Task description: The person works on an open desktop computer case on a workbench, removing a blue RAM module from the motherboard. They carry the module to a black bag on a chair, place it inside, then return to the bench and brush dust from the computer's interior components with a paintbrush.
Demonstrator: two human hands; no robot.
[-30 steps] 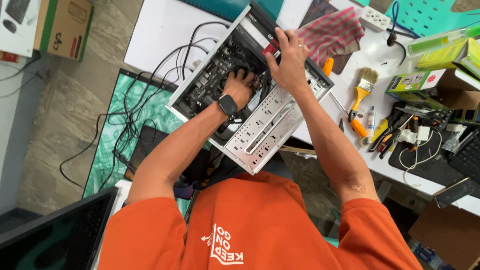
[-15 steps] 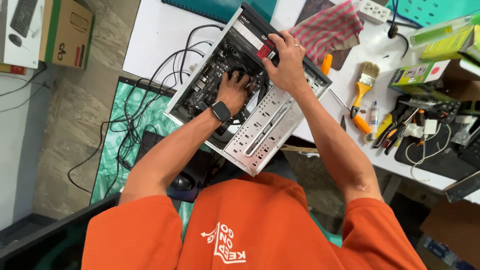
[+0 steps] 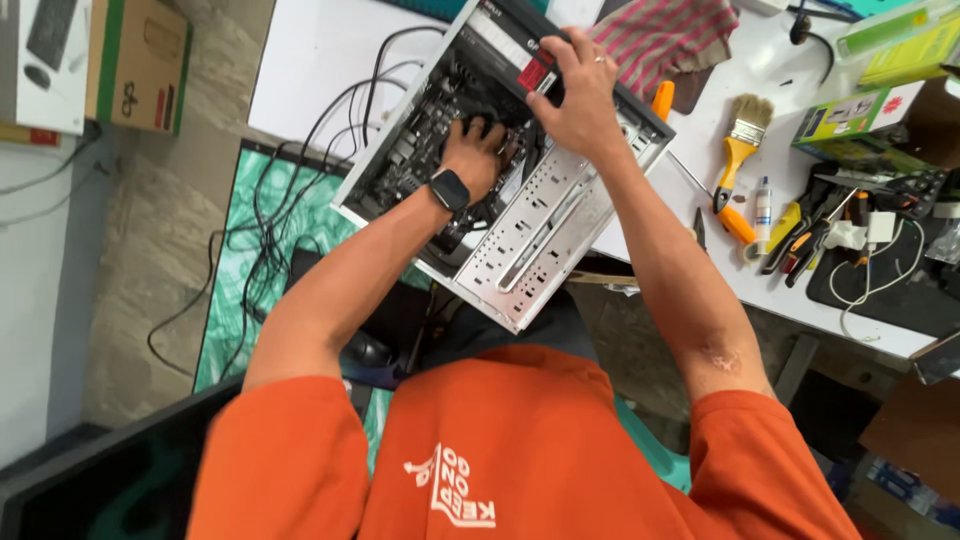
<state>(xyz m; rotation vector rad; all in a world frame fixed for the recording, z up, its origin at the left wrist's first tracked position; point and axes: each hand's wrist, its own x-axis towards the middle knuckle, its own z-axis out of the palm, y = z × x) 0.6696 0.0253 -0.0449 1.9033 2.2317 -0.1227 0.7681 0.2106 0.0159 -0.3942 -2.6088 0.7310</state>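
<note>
Head view: left hand (image 3: 478, 160) reaches into open grey metal computer case (image 3: 545, 235), grip unclear; right hand (image 3: 578, 95) clasps its upper rim. Next move needs steady bracing.

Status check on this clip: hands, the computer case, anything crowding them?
Left hand inside open computer case, grip hidden. Right hand on case's top edge. Black cables trail off its left side.

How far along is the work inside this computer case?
Done: the computer case lies open, side panel off. In hand: left hand reaches among the components inside, right hand grips the case's upper edge. Left: the case is still open; paintbrush and pliers lie unused.
</note>
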